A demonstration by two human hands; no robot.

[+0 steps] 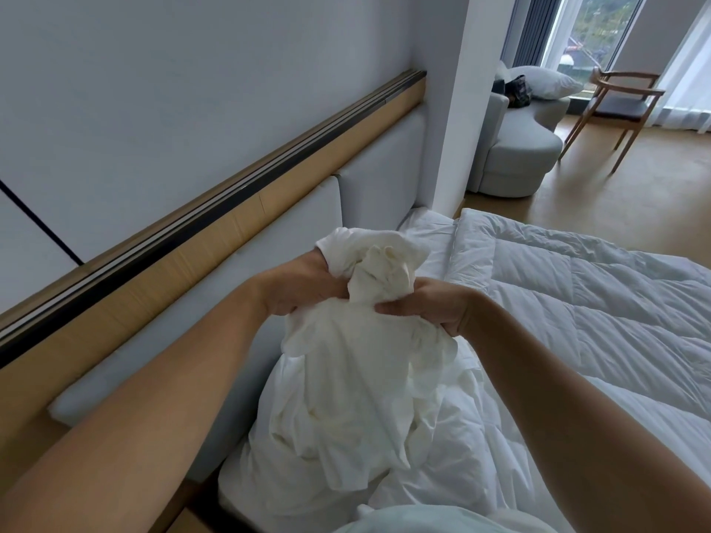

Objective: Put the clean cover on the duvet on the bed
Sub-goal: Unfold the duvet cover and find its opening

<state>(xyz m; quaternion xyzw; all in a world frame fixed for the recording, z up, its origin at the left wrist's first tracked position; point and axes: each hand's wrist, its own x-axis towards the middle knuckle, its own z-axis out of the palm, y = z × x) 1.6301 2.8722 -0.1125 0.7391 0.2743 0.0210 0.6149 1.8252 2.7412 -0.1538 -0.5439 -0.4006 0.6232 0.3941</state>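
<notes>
A bunched cream-white cover [358,363] hangs in front of me over the head end of the bed. My left hand [304,286] grips a gathered fold of the cover on its left side. Close beside it, my right hand [427,305] grips the cover on the right, fingers curled round the cloth. A crumpled tuft of fabric sticks up between the two hands. The quilted white duvet [577,302] lies spread flat across the bed to the right, bare of any cover. The cover's lower part trails down onto the rumpled bedding [454,467] below.
A padded grey headboard [292,225] with a wooden ledge [215,240] runs along the left. Beyond a white pillar [454,121] stand a round grey armchair [519,148] with a pillow [546,82] and a wooden chair [619,105] on a wood floor by the window.
</notes>
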